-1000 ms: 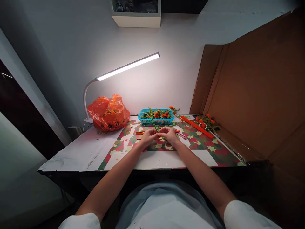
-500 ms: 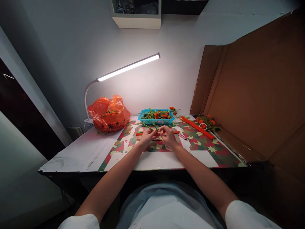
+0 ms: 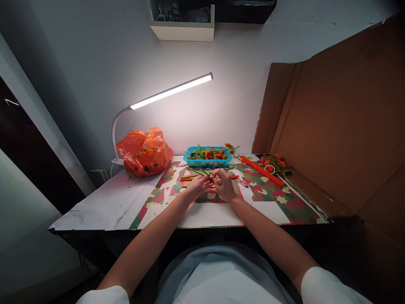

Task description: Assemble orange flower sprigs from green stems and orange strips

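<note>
Over the middle of the table, my left hand (image 3: 199,186) is turned partly palm up, its fingers curled around the lower end of thin green stems (image 3: 204,172). My right hand (image 3: 223,185) meets it from the right, thumb and fingertips pinched on the same stems. The exact contact point is hidden between the fingers. Beneath and beside the hands lie an orange strip (image 3: 186,179) and more green stalks. Pink-handled scissors (image 3: 241,182) rest just right of my right hand.
Behind the hands stands a blue basket (image 3: 207,163) of orange flowers. An orange plastic bag (image 3: 145,158) sits left under a lit lamp (image 3: 171,91). To the right lie a long orange strip (image 3: 261,170), more orange flowers (image 3: 274,161) and a white ring (image 3: 269,169); tall cardboard (image 3: 335,118) borders that side.
Both hands stay together, lowered slightly, and the stems tip lower and show less above the fingers. My left fingers have loosened a little. The view has shifted slightly.
</note>
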A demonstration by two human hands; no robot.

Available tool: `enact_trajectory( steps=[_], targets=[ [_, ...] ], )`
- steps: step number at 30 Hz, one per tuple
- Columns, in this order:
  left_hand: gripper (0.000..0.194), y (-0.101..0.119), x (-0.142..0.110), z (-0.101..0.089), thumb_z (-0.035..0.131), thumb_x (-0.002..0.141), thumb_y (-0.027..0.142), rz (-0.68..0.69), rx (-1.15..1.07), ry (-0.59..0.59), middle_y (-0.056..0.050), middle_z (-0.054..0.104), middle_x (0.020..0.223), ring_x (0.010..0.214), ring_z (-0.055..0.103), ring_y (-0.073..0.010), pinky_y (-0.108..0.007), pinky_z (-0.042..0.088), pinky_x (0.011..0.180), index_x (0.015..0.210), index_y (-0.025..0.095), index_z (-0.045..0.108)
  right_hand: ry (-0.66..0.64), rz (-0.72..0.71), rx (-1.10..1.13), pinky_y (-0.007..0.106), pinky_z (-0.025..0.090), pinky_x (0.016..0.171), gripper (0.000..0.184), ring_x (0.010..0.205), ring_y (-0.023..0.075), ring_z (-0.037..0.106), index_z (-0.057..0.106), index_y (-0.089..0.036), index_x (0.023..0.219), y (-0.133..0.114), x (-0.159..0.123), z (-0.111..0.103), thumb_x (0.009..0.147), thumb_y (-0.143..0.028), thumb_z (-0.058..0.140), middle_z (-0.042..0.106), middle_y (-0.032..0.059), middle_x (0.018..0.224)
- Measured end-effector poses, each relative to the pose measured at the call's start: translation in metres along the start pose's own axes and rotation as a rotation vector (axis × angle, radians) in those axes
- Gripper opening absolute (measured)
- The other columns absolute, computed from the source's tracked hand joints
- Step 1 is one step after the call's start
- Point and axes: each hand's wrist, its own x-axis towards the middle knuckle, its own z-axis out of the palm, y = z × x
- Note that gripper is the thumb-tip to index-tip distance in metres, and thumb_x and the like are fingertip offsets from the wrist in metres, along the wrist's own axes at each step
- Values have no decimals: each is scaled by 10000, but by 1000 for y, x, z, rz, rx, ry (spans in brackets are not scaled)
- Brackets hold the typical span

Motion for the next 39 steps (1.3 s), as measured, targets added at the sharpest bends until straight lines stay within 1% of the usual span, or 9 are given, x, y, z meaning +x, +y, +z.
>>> enact_trajectory(
  steps=[6, 9, 12, 19, 26, 30, 33, 35, 39],
  targets=[
    [426, -7, 1, 9, 758, 637, 515, 329, 157, 211, -45, 688, 725, 788, 691, -219, -375, 562, 782, 755, 144, 586, 67, 4, -49, 323, 426, 728, 119, 803, 197, 527, 486, -235, 753, -3, 0, 3, 799, -134, 447, 586, 24, 802],
    [426, -8, -1, 13, 732, 657, 533, 437, 204, 284, -60, 701, 774, 820, 688, -227, -357, 565, 747, 777, 154, 579, 130, 42, -78, 317, 426, 713, 84, 792, 198, 531, 500, -238, 754, -5, 0, 5, 826, -193, 495, 598, 28, 795],
    [411, -7, -3, 14, 722, 673, 524, 510, 245, 313, -77, 709, 842, 837, 684, -223, -331, 564, 707, 806, 159, 586, 165, 55, -87, 321, 426, 710, 52, 798, 203, 534, 535, -232, 766, -6, 0, 7, 809, -234, 564, 622, 34, 804],
    [358, -10, 0, 10, 710, 697, 496, 561, 305, 312, -84, 713, 877, 880, 681, -240, -319, 549, 706, 810, 167, 625, 192, 122, -54, 337, 425, 701, 75, 735, 204, 538, 619, -227, 748, -6, 2, 9, 791, -288, 615, 669, 42, 786],
    [327, -10, 1, 8, 710, 714, 478, 621, 310, 305, -73, 716, 846, 814, 689, -220, -285, 539, 650, 775, 166, 632, 215, 292, 51, 324, 434, 691, 169, 714, 191, 560, 664, -210, 738, -6, 3, 13, 734, -379, 678, 689, 45, 783],
    [302, -7, -1, 10, 694, 746, 459, 721, 296, 279, -72, 714, 834, 772, 690, -200, -275, 537, 639, 755, 165, 623, 218, 379, 185, 305, 431, 650, 245, 695, 175, 553, 689, -192, 745, -5, 4, 13, 683, -428, 709, 680, 39, 749],
    [289, -5, -2, 11, 702, 742, 445, 731, 286, 274, -64, 712, 813, 736, 690, -191, -279, 540, 641, 751, 168, 616, 185, 444, 304, 292, 408, 587, 316, 625, 151, 512, 700, -180, 765, -4, 5, 14, 653, -474, 722, 664, 35, 721],
    [292, -4, -3, 11, 708, 735, 445, 716, 280, 266, -61, 710, 804, 724, 689, -190, -286, 543, 645, 748, 169, 614, 180, 455, 336, 291, 396, 573, 329, 608, 145, 498, 701, -179, 765, -2, 5, 14, 642, -483, 728, 657, 34, 714],
    [296, -3, -4, 11, 714, 728, 444, 700, 296, 261, -59, 704, 772, 728, 687, -192, -281, 533, 640, 741, 164, 621, 190, 402, 310, 305, 419, 621, 285, 663, 166, 543, 703, -190, 759, -1, 5, 15, 679, -463, 710, 663, 36, 725]
  ],
)
